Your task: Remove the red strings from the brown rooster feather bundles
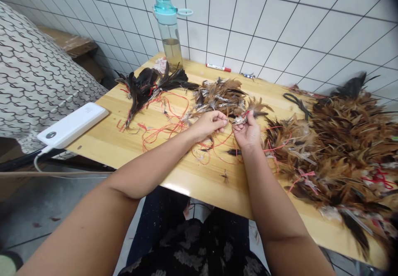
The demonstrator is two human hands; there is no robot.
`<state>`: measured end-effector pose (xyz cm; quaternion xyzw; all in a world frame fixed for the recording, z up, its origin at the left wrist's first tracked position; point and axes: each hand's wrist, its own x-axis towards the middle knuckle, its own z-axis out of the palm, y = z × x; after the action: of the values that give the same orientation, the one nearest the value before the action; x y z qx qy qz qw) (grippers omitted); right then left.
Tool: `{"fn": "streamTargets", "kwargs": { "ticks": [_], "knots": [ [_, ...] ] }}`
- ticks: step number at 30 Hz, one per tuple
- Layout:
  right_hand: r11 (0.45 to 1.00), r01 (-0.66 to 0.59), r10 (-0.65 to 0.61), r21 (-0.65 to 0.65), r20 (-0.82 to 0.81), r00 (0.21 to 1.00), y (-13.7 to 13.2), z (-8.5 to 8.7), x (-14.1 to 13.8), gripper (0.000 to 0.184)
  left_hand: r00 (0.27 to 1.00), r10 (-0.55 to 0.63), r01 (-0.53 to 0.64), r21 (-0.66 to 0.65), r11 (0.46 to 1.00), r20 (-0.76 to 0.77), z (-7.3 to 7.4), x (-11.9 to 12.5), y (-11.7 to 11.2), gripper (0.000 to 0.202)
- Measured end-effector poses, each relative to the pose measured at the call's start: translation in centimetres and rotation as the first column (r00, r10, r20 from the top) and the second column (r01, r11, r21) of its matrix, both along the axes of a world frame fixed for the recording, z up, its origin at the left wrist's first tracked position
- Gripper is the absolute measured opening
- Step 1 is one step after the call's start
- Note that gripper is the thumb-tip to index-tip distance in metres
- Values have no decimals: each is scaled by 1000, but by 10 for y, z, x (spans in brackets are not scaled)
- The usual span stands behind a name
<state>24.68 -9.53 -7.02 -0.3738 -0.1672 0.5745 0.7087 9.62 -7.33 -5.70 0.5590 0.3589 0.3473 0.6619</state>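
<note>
Over the middle of the wooden table, my right hand (248, 131) is closed on a small bunch of brown feathers (257, 106), its pale quill ends pointing left. My left hand (211, 124) is just to the left, fingers pinched together; what they grip, perhaps the red string, is too small to make out. Loose red string (168, 128) lies in tangled loops under and around both hands. Behind them sits a pile of brown feathers (220, 93). Several bundles of black feathers (146, 85) lie at the far left of the table.
A large heap of brown feathers (351, 143) covers the table's right side. A water bottle (171, 39) stands at the back, near a red-capped marker (218, 67). At the left edge rests a white power bank (73, 124) with a cable. A tiled wall (248, 23) borders the table behind.
</note>
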Motion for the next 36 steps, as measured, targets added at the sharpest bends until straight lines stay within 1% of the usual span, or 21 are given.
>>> {"fn": "streamTargets", "kwargs": {
  "ticks": [3,8,13,16,18,23,28,30,32,36],
  "knots": [
    [1000,7,-7,23,39,999,-1,2,-5,38,1000,-19,19,-21,1000,-11,3,3,-7,6],
    [999,18,-22,38,124,992,1,-1,-9,41,998,-2,2,5,1000,-57,0,3,-6,12],
    [996,-40,24,76,199,980,2,-8,-12,45,995,-9,14,45,999,-95,-2,4,-5,12],
    [996,-51,35,71,214,976,2,-10,-15,46,996,1,6,74,997,-92,-2,4,-5,13],
    [998,-35,22,59,213,977,2,-11,-16,46,995,-6,13,77,997,-100,-4,4,-4,13],
    [998,-25,17,52,162,987,2,-9,-14,46,994,-48,51,26,998,-99,-8,2,1,13],
    [999,-13,11,38,64,998,2,-4,-8,40,996,-27,33,69,997,-88,-7,-2,3,14],
    [999,-16,14,38,51,999,2,-4,-8,39,998,-19,22,46,999,-62,-7,-2,3,13],
    [999,-16,13,40,78,997,2,-4,-9,40,1000,-21,21,-9,1000,-16,-7,-2,3,10],
    [999,-7,0,47,158,988,2,-8,-12,43,997,-65,69,-108,992,45,-5,-2,2,9]
  ]
}}
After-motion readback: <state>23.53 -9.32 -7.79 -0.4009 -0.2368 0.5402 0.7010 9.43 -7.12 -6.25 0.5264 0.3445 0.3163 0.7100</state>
